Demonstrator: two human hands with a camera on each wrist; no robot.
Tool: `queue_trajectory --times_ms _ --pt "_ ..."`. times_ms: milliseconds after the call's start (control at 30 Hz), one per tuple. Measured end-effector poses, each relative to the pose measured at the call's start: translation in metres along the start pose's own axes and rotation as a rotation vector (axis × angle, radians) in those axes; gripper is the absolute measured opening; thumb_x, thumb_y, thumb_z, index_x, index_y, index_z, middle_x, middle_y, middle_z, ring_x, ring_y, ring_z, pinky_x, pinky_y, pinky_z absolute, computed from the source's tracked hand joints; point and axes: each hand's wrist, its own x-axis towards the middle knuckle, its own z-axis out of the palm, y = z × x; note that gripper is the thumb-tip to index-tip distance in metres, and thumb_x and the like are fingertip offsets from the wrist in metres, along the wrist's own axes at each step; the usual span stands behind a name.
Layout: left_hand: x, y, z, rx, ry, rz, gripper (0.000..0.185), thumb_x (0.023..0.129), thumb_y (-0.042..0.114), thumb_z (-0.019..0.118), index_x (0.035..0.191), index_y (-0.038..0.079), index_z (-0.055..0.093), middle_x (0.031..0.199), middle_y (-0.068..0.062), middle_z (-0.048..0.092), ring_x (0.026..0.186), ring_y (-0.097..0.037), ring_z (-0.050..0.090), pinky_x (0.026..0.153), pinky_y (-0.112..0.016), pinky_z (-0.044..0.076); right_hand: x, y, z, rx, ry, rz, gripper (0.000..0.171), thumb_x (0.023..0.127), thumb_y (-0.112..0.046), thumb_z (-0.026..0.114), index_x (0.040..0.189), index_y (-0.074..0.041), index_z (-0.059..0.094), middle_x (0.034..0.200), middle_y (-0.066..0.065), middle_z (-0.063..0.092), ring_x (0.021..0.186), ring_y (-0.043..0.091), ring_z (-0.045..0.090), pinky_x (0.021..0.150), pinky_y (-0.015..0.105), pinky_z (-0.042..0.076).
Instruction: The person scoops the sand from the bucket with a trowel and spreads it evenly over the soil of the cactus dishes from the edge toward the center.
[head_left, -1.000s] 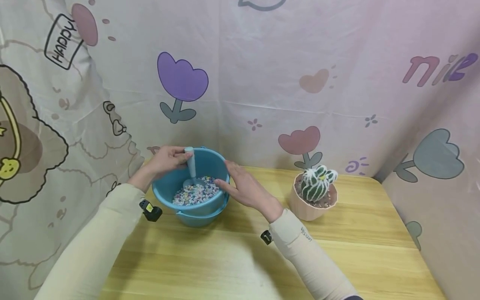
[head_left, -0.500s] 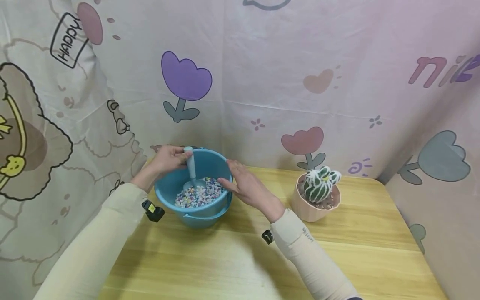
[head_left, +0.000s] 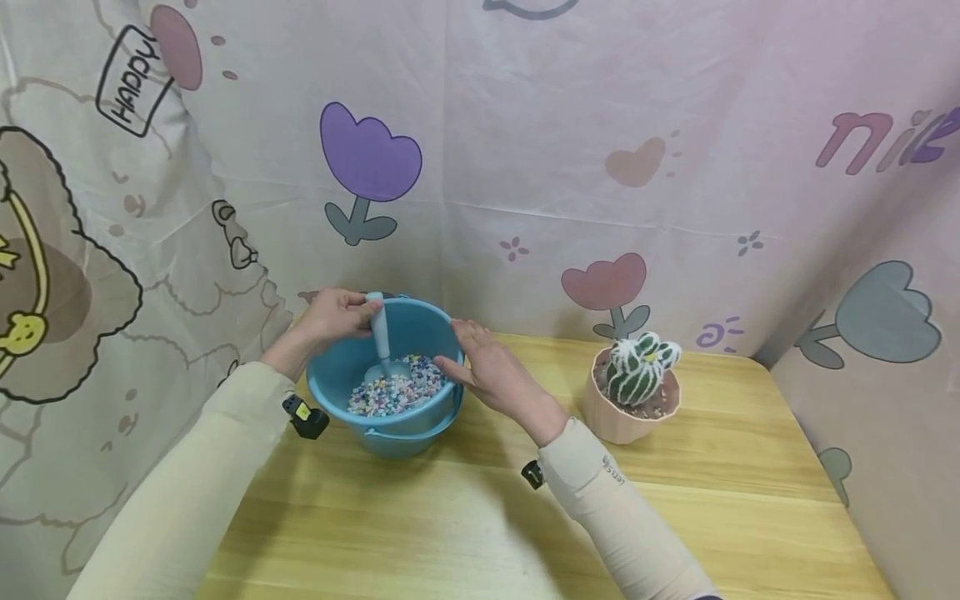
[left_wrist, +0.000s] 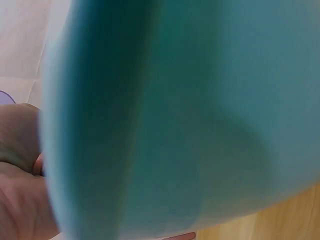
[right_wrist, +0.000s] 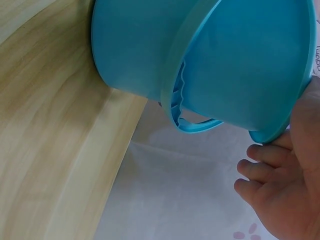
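A light blue bucket (head_left: 326, 385) stands on the wooden table, holding small multicoloured beads (head_left: 405, 392). My left hand (head_left: 330, 321) pinches the top of the handle of a pale blue toy shovel (head_left: 381, 333) over the bucket's left rim. The shovel is nearly upright, and its blade is partly sunk in the beads. My right hand (head_left: 495, 371) rests against the bucket's right rim with its fingers extended. In the right wrist view, the fingers (right_wrist: 257, 170) lie at the rim's outer side. The bucket's wall (left_wrist: 200, 125) hides the shovel and most of the left hand in the left wrist view.
A pink pot (head_left: 618, 421) with a knitted green-and-white cactus (head_left: 637, 371) stands to the right on the table (head_left: 720, 467). The bucket's handle (right_wrist: 175, 75) hangs down its front side. Printed cloth (head_left: 487, 125) encloses the back and sides.
The head view has shifted slightly. Both hands, the toy shovel and the bucket keep nearly the same places, with the shovel in the beads throughout.
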Motion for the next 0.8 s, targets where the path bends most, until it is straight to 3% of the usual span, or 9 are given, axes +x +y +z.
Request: queue_trajectory --times_ms 333,567,667,800 --pt "-0.003 0.002 -0.004 -0.037 -0.016 -0.011 0.05 0.114 0.025 0.05 0.149 -0.011 0.049 0.146 -0.036 0.056 0.133 -0.047 0.061 0.107 -0.053 0.057 0.001 -0.001 0.0 0.008 0.007 0.006 0.077 0.109 -0.05 0.053 0.162 0.002 0.033 0.169 0.02 0.036 0.159 0.039 0.031 0.132 0.053 0.029" --pt "-0.006 -0.001 0.004 -0.042 -0.057 0.059 0.054 0.114 0.027 0.05 0.149 -0.012 0.048 0.15 -0.036 0.052 0.133 -0.049 0.058 0.108 -0.055 0.055 0.0 0.002 -0.002 0.069 -0.003 -0.014 0.079 0.109 -0.05 0.054 0.163 0.001 0.03 0.169 0.022 0.034 0.159 0.041 0.03 0.133 0.054 0.029" --pt "-0.008 -0.005 0.007 -0.073 -0.061 0.085 0.052 0.113 0.023 0.052 0.149 -0.013 0.047 0.149 -0.036 0.052 0.132 -0.05 0.059 0.107 -0.055 0.055 -0.001 0.005 -0.003 0.14 -0.028 -0.046 0.084 0.106 -0.05 0.061 0.166 -0.003 0.026 0.171 0.019 0.033 0.16 0.037 0.031 0.133 0.053 0.03" --pt "-0.01 -0.011 0.01 -0.055 -0.018 0.098 0.051 0.113 0.024 0.051 0.147 -0.013 0.049 0.144 -0.035 0.057 0.13 -0.05 0.061 0.106 -0.053 0.057 -0.005 0.008 -0.006 0.224 -0.069 -0.075 0.101 0.094 -0.048 0.078 0.169 -0.011 0.021 0.174 0.014 0.028 0.161 0.032 0.029 0.133 0.053 0.03"
